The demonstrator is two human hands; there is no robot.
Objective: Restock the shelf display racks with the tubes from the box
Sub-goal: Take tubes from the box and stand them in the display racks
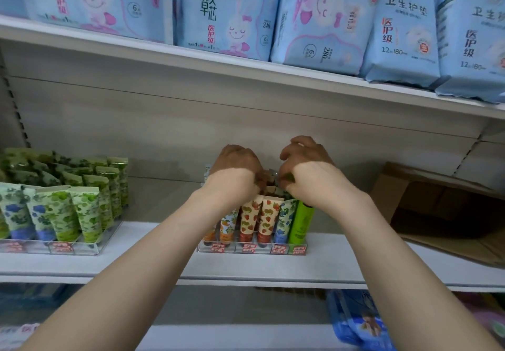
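A clear display rack (252,249) stands mid-shelf, holding upright tubes: orange-print, strawberry-print (269,220), blue-print and one plain green tube (300,222). Both my hands reach over the rack's back rows. My left hand (236,164) and my right hand (303,163) have their fingers curled down among the tube tops there, touching them; the fingertips are hidden, so what each grips is unclear. A second clear rack (90,246) at the left is packed with green and blue leaf-print tubes (65,211). An open cardboard box (442,208) lies on its side at the right.
The white shelf (153,263) has bare surface between the two racks. The shelf above (191,58) carries blue sanitary-pad packs (226,14). Blue packs (355,320) lie on the lower shelf at right.
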